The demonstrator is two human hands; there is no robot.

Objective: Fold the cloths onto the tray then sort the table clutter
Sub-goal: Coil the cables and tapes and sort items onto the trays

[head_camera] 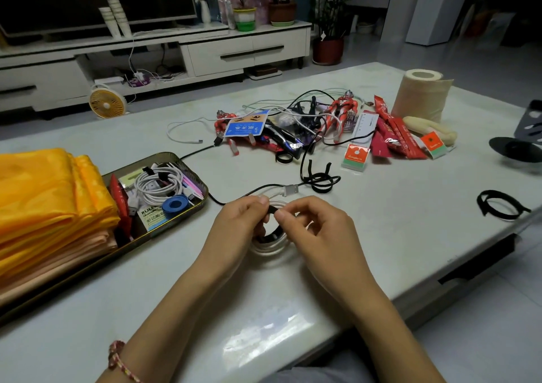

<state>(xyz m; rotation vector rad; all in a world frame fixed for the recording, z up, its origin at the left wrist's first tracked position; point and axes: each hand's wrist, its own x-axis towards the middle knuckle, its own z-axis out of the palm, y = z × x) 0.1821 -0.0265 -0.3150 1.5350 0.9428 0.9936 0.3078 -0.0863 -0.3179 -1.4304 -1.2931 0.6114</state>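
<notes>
Near the desk's front edge, the left hand [237, 221] grips the coiled white charging cable [271, 249]; the right hand [316, 227] pinches its thin black fastening strap [272, 209]. The coil looks light and springy, best held across the loops.

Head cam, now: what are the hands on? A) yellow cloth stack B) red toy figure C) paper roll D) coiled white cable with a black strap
D: the left hand holds the coiled white cable above the table while the right hand pinches the black strap on it.
</notes>
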